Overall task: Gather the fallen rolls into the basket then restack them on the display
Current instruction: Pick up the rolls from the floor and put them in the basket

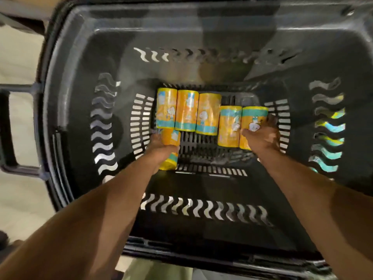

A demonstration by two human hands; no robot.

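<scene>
Rolls (186, 110) in orange-yellow wrappers lie on the slatted bottom of the black plastic basket (76, 57); I can count six. Each wrapper has a teal band at one end and a small white cartoon figure. The printing is too blurred to read, and no brand name can be made out. Three rolls lie side by side, touching, at the far left of the bottom. Two more lie side by side just to their right, set a little nearer the person. The sixth roll (174, 138) lies nearer still, its far end up against the near end of the leftmost one.

The left hand (161, 147) is down on that sixth roll, its grip closed over the middle, so both ends of the roll show past the hand. The right hand (264, 136) has the rightmost roll (254, 118). Its grip wraps the near half, with the thumb across the top and the fingers round the side next to the basket's right wall. Both forearms are bare. Yellow and teal show through the wavy slots in that wall.
</scene>
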